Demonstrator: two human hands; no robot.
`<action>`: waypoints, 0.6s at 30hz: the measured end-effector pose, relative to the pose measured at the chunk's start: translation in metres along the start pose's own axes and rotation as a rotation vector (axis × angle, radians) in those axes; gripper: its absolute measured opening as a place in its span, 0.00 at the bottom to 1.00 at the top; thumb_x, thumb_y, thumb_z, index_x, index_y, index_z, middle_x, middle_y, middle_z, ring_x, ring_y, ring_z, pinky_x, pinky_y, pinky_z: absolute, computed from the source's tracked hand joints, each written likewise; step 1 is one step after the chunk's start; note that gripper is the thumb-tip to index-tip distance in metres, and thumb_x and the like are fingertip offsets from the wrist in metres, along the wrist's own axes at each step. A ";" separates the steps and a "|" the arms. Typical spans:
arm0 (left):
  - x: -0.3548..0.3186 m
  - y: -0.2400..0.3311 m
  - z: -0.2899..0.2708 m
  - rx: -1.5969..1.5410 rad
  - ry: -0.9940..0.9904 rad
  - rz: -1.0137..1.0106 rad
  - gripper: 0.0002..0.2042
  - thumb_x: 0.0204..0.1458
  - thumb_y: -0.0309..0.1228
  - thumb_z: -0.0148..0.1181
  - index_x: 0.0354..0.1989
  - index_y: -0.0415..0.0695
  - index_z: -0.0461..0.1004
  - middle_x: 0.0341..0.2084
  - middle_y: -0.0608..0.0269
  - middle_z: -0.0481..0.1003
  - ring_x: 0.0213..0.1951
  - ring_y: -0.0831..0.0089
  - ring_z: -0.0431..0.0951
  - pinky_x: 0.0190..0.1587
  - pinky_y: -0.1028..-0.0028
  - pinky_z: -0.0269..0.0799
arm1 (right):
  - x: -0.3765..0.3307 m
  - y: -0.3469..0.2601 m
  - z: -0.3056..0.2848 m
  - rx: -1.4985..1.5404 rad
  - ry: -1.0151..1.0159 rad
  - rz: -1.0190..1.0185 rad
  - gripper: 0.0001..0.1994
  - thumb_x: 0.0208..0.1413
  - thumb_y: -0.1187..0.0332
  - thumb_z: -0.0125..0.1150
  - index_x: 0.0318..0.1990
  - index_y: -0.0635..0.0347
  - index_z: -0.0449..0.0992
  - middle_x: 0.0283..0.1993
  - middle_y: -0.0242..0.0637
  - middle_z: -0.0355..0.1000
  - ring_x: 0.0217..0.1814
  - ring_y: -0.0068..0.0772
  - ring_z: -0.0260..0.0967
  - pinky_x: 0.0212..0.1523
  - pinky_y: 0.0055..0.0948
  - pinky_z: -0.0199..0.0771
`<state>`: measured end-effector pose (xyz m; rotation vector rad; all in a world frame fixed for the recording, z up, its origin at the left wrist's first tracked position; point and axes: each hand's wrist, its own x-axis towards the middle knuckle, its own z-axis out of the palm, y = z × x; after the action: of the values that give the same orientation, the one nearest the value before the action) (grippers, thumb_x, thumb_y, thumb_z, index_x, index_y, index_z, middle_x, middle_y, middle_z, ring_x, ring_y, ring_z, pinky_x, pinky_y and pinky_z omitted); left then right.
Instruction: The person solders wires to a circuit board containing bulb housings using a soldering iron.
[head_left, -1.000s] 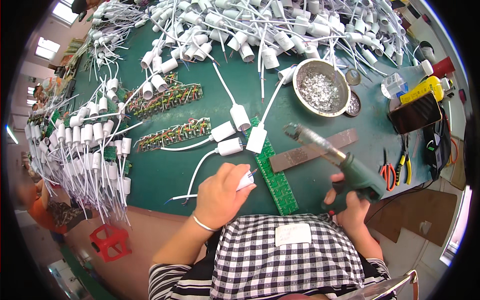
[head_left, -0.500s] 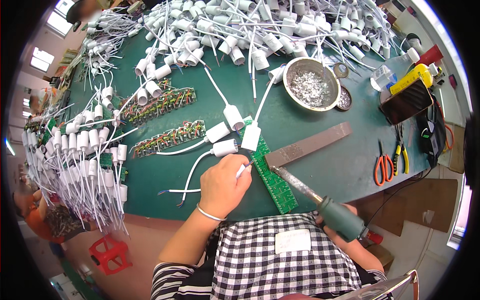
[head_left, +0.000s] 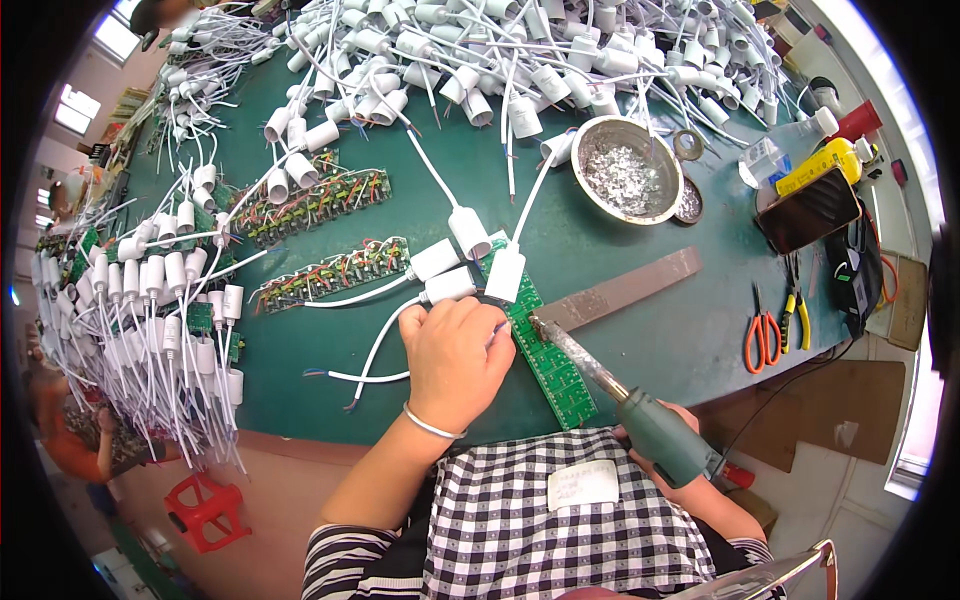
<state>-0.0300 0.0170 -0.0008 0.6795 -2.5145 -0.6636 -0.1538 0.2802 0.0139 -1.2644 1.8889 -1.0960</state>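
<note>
Left hand (head_left: 455,350) curled down on a white wire at the long green circuit board (head_left: 548,352) lying on the green counter (head_left: 640,340), right hand (head_left: 690,470) gripping a soldering iron (head_left: 625,400), tip touching the board's edge.

Green circuit board (head_left: 548,350), white sockets (head_left: 470,230), orange-handled scissors (head_left: 762,338), black-and-white checked shirt (head_left: 540,520).

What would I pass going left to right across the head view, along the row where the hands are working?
Hanging white sockets → loose white wire → left hand → green circuit board strip → soldering iron held in the right hand → orange-handled scissors → yellow-handled pliers.
</note>
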 end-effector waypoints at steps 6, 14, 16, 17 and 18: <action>0.004 -0.004 0.000 0.034 -0.014 0.031 0.03 0.41 0.29 0.60 0.22 0.48 0.73 0.20 0.69 0.68 0.29 0.68 0.69 0.37 0.65 0.52 | 0.011 -0.013 0.010 -0.256 0.174 -0.075 0.13 0.40 0.74 0.65 0.37 0.60 0.76 0.33 0.37 0.74 0.35 0.40 0.70 0.43 0.35 0.69; 0.004 -0.006 0.000 0.015 -0.020 0.041 0.03 0.40 0.29 0.60 0.21 0.49 0.73 0.20 0.69 0.67 0.29 0.68 0.68 0.38 0.64 0.53 | 0.000 -0.005 0.016 -0.282 0.188 -0.018 0.16 0.44 0.73 0.66 0.44 0.58 0.75 0.45 0.39 0.72 0.51 0.45 0.64 0.54 0.41 0.61; 0.004 -0.006 0.000 0.026 -0.030 0.036 0.03 0.40 0.30 0.60 0.21 0.49 0.73 0.20 0.69 0.67 0.29 0.68 0.68 0.38 0.64 0.53 | 0.000 -0.006 0.017 -0.294 0.173 -0.046 0.17 0.44 0.73 0.66 0.45 0.58 0.75 0.46 0.39 0.72 0.52 0.45 0.63 0.54 0.41 0.61; 0.004 -0.006 0.000 0.025 -0.030 0.035 0.03 0.40 0.30 0.60 0.21 0.49 0.73 0.20 0.69 0.67 0.29 0.68 0.68 0.38 0.64 0.53 | 0.000 -0.006 0.018 -0.265 0.190 -0.034 0.17 0.44 0.73 0.66 0.45 0.58 0.75 0.46 0.39 0.72 0.52 0.45 0.63 0.54 0.41 0.61; 0.004 -0.006 0.000 0.017 -0.025 0.034 0.02 0.39 0.29 0.61 0.21 0.48 0.73 0.20 0.69 0.68 0.29 0.68 0.68 0.38 0.65 0.53 | 0.000 -0.006 0.019 -0.235 0.207 -0.024 0.17 0.44 0.73 0.66 0.45 0.58 0.75 0.46 0.38 0.72 0.52 0.44 0.63 0.54 0.41 0.61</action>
<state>-0.0312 0.0103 -0.0024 0.6371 -2.5517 -0.6439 -0.1358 0.2735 0.0106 -1.3463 2.2169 -1.0761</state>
